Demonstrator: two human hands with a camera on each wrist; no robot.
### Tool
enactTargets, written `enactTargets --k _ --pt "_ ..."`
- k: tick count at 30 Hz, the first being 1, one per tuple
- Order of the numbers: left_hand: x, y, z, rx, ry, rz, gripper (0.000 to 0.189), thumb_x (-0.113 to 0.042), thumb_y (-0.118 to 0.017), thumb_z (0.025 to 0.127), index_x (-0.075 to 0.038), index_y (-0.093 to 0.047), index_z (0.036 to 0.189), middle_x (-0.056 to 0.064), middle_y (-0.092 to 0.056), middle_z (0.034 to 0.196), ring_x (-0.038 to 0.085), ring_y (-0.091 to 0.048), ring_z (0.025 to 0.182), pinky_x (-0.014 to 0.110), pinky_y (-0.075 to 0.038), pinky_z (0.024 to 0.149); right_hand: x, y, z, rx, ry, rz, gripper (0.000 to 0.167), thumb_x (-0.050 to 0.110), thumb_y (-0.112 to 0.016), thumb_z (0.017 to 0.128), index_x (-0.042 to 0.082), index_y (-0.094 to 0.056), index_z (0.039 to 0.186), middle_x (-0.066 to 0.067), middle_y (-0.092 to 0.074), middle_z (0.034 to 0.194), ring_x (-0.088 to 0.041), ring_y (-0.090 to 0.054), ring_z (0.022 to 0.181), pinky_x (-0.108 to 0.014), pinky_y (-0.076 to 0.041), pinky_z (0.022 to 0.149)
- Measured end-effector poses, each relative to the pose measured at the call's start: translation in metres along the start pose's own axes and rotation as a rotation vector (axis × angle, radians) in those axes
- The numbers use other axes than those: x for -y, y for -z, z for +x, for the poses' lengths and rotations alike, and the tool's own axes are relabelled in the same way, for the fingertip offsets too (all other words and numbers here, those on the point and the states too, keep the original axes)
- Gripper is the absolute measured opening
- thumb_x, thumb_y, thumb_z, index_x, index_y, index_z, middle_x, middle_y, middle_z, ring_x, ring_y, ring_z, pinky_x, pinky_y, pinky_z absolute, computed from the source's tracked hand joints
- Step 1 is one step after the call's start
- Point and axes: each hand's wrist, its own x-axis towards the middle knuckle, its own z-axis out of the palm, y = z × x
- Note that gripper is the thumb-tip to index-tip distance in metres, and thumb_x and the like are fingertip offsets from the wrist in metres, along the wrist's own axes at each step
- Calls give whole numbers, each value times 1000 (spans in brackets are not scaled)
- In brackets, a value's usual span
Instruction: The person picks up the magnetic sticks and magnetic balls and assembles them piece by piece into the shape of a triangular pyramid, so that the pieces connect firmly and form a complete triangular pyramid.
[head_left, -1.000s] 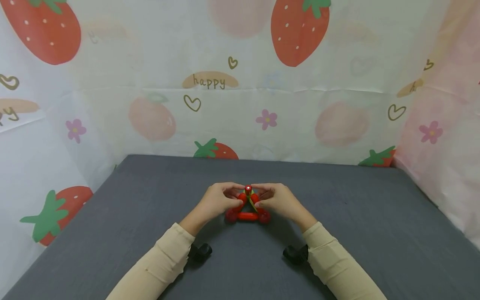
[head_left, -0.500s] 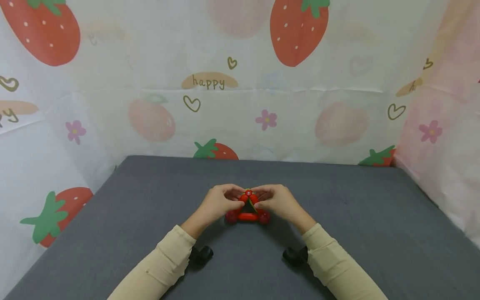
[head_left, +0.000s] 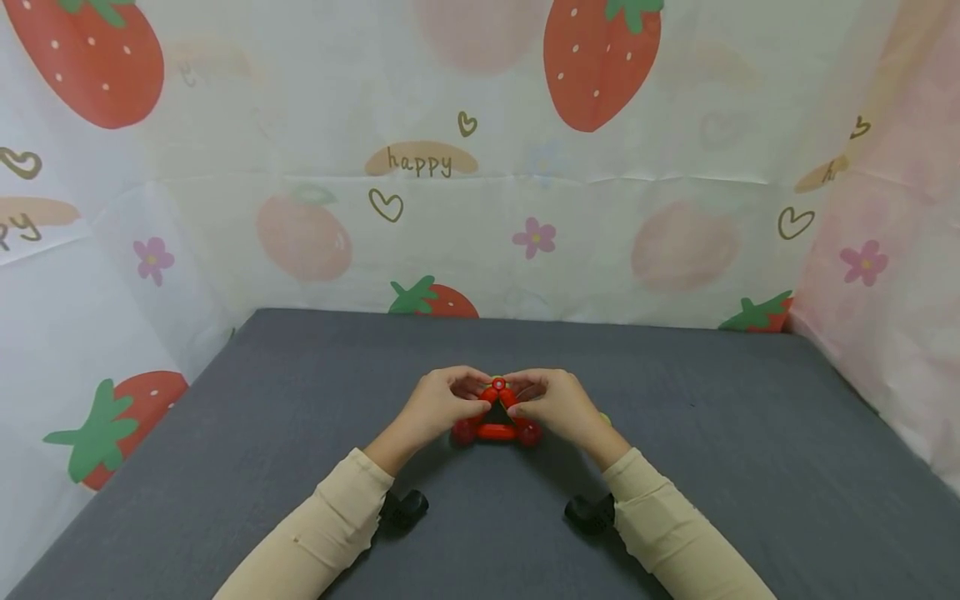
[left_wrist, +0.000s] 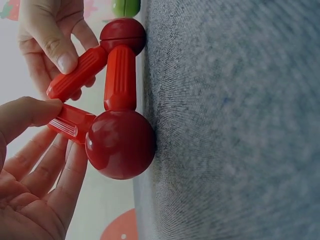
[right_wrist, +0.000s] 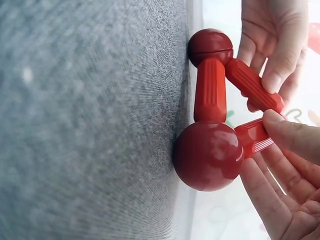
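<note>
A toy frame of red rods and dark red balls stands on the grey table. Its bottom rod (head_left: 497, 432) joins a left ball (left_wrist: 120, 145) and a right ball (right_wrist: 208, 156). My left hand (head_left: 442, 396) pinches the left slanting rod (left_wrist: 72, 122) between thumb and fingers. With thumb and fingertips, my right hand (head_left: 551, 400) grips the right slanting rod (right_wrist: 253, 137). Both rods lean inward toward the top, where the round end of another red piece (head_left: 498, 384) faces the head camera between my index fingertips. Part of the frame's far side is hidden by my hands.
The grey table (head_left: 300, 392) spreads around the frame. A yellow-green thing (head_left: 605, 418) peeks out behind my right wrist; a green piece (left_wrist: 126, 7) shows past the far ball. Black wrist devices (head_left: 405, 510) hang under both cuffs. A strawberry-printed cloth (head_left: 585, 192) stands behind.
The top red piece has tipped down, its round end now facing the head camera. Less green shows between the rods, and a yellow-green thing has appeared by my right wrist. Both hands barely moved.
</note>
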Motion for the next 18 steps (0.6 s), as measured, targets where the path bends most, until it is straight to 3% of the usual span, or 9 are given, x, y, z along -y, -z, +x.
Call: enactTargets --k 18 --pt "-3 -1 -2 -6 1 -2 27 -13 -77 87 -15 -72 113 2 -73 102 14 -67 93 34 -57 82 -1 0 -1 6 -9 28 40 10 -78 85 11 -71 125 -10 -76 106 -20 -71 95 -32 -58 75"
